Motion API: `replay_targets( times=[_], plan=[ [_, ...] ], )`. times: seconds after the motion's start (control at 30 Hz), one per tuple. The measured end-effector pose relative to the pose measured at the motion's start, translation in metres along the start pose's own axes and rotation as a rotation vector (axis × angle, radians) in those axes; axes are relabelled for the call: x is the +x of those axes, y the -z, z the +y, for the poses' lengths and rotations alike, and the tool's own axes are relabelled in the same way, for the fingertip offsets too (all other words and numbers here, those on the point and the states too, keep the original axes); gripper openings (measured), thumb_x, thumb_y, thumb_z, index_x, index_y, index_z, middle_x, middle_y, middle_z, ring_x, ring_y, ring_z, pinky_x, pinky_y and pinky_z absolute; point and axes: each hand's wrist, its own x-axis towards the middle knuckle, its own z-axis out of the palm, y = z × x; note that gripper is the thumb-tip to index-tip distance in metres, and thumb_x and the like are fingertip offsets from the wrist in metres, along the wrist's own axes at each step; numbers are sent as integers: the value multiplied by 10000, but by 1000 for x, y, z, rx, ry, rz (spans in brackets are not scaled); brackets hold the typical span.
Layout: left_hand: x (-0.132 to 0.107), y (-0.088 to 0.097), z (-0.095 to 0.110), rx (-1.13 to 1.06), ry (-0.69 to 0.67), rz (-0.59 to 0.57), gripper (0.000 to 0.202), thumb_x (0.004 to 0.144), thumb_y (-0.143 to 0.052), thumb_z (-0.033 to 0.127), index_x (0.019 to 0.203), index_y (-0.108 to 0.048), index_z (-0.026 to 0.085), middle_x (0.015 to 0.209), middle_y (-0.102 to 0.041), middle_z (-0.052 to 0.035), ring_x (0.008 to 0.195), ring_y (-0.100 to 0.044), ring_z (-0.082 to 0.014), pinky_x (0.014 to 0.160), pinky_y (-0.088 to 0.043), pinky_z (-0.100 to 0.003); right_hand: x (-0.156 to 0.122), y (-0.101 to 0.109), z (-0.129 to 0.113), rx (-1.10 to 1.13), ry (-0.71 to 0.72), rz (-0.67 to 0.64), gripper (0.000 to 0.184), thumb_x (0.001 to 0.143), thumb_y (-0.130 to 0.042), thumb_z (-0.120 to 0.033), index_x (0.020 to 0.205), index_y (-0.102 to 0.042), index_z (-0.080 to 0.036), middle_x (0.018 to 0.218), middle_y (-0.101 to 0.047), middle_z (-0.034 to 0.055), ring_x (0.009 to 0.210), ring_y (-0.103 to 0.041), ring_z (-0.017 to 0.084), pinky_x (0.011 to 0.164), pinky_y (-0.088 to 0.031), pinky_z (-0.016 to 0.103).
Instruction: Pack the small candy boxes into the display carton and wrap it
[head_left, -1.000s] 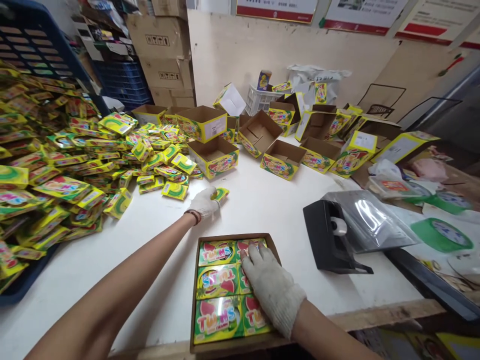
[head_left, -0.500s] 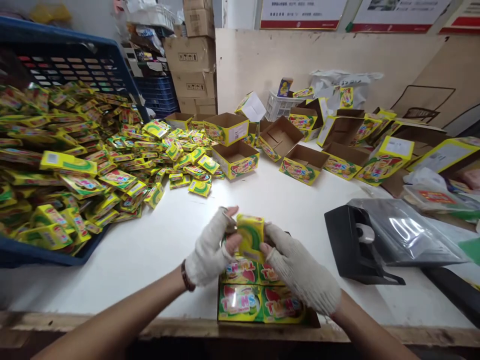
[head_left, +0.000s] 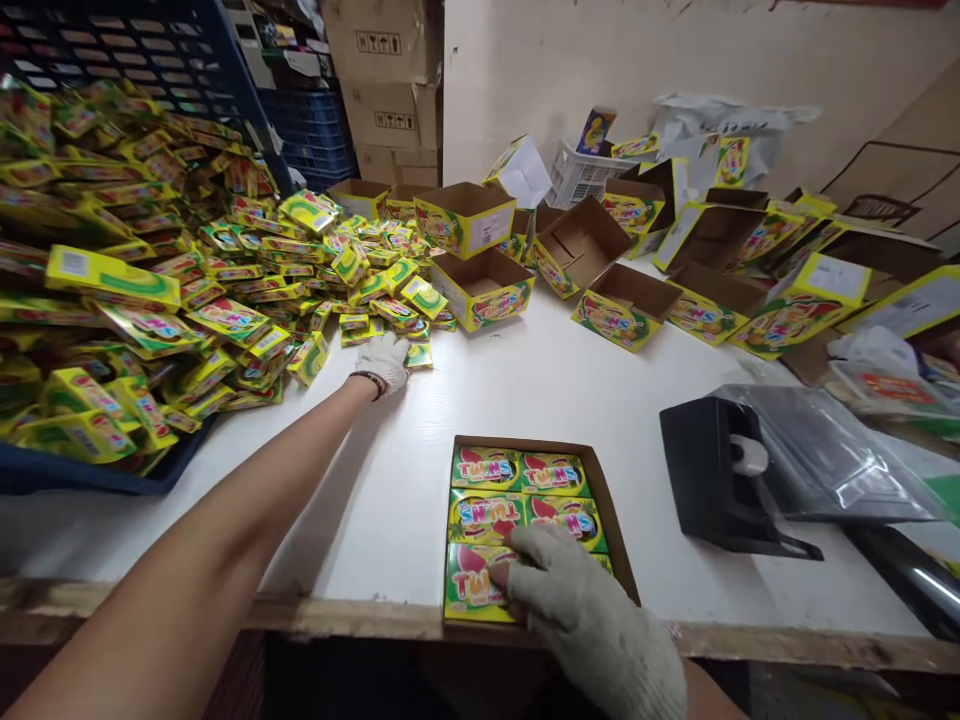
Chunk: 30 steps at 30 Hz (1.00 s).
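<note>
My left hand (head_left: 382, 362), in a white fingerless glove, reaches to the near edge of a heap of small yellow-green candy boxes (head_left: 259, 290). It is beside a candy box (head_left: 420, 357) at the heap's edge; its fingers are mostly hidden, so their grip cannot be made out. In front of me, an open display carton (head_left: 616, 520) contains several "TWINS" candy boxes (head_left: 487, 515) lying flat in rows. My right hand (head_left: 585, 600), also gloved, lies over the carton's near right part with loosely bent fingers touching the box tops, and covers some boxes there.
A blue crate (head_left: 161, 475) full of candy boxes tilts at the left. Several open cartons (head_left: 484, 290) line the back of the table. To the right stand a black tape dispenser (head_left: 709, 475) and clear plastic film (head_left: 817, 450). The wooden table edge (head_left: 352, 615) runs along the front.
My hands have separated: the left went forward and left to the heap, the right lowered onto the carton. The candy box held between them is no longer in the air. The view has tilted down.
</note>
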Motion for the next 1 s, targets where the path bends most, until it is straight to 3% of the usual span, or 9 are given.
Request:
replay_targets(
  times=[0.23,0.37,0.43,0.57,0.63,0.73,0.8,0.9,1.0],
  plan=[
    [-65,5,-1,-196,18,0,518,698,-692,468,1097,-559,166,1047,-633,-105,963,-616,-272,817,-509,-376,14,9,13,339,0,-107,134,881,-590,-189,964,-688,-229,1014,-684,53,939,-610,212,891,-485,382],
    [-124,11,28,-471,-131,85,710,777,-647,452,1368,-358,183,1321,-545,-99,1167,-562,-219,990,-477,-364,40,17,16,697,-415,136,365,852,-568,-297,1206,-544,-211,1161,-643,116,1035,-626,237,901,-517,414],
    [-155,17,52,-857,-268,103,788,772,-685,483,1408,-321,195,1388,-492,-126,1252,-508,-251,1081,-408,-426,55,21,14,901,-398,180,529,817,-594,-346,1306,-438,-219,1248,-598,130,1061,-623,233,885,-531,401],
    [-189,27,94,-1297,-475,-322,748,823,-589,628,1394,-322,223,1208,-619,-130,1054,-642,-258,897,-536,-426,73,32,12,991,-291,134,541,780,-620,-404,1265,-469,-216,1197,-627,103,1042,-622,246,869,-533,395],
    [-183,29,97,-1238,-485,-328,703,853,-526,643,1374,-331,213,1128,-655,-117,967,-673,-234,821,-562,-379,75,38,17,885,-391,181,391,831,-548,-447,1140,-548,-207,1072,-670,84,967,-636,248,820,-541,388],
    [-145,36,66,-716,-226,10,449,883,-559,483,1237,-491,216,1083,-663,-73,991,-652,-199,878,-537,-328,71,42,31,689,-394,183,330,883,-454,-477,1002,-609,-211,987,-686,80,941,-638,256,813,-529,384],
    [-114,44,29,-518,-17,194,331,829,-628,337,1110,-556,178,1166,-611,-115,1142,-571,-263,1012,-459,-400,69,39,40,588,-316,93,303,878,-464,-419,1049,-617,-221,969,-692,72,919,-645,252,801,-523,376],
    [-80,55,-29,-340,218,333,298,743,-632,193,1031,-566,149,1239,-534,-183,1268,-434,-393,1069,-345,-559,67,26,44,456,-278,-66,267,844,-499,-256,1090,-602,-241,862,-692,32,768,-643,211,694,-508,331],
    [-69,55,-68,-244,358,366,284,700,-596,114,981,-564,139,1187,-558,-202,1243,-436,-434,1034,-327,-620,69,11,37,305,-214,-89,130,821,-518,-143,826,-628,-212,826,-652,28,748,-598,177,684,-471,296]
  ],
)
